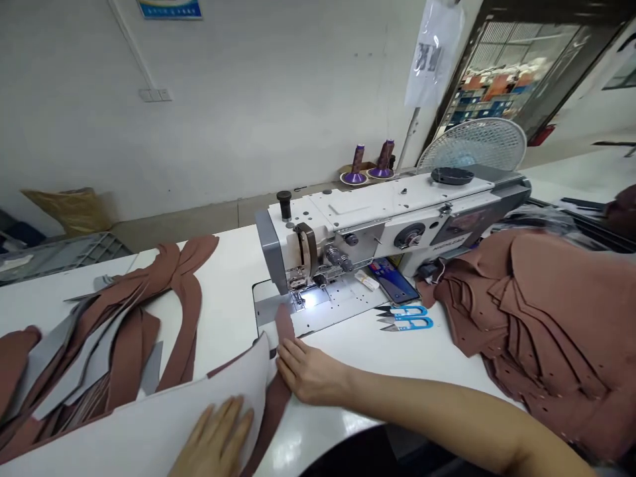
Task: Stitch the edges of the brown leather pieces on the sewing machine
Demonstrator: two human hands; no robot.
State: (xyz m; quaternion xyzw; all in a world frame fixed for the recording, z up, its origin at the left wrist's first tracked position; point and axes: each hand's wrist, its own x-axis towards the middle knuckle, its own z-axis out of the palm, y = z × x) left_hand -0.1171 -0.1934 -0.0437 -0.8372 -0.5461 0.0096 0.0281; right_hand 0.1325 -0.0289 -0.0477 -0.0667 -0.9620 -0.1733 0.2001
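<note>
My left hand [214, 437] lies flat with its fingers stretched out on the pale underside of a large panel [149, 424] with brown edges. My right hand [311, 372] has its fingers closed over a narrow brown strip [276, 397], beside the panel's right end. The strip's far tip reaches the bed plate of the white sewing machine [358, 222], just in front of the lit needle area. My right thumb is mostly hidden.
Brown and grey strips [124, 344] lie heaped at left. At right are stacked brown pieces [556, 331], two blue-handled thread snips [410, 323] and a phone [395, 281]. Behind the machine stand thread cones [358, 162] and a fan [477, 147]. A grey crate [74, 255] sits beyond the table.
</note>
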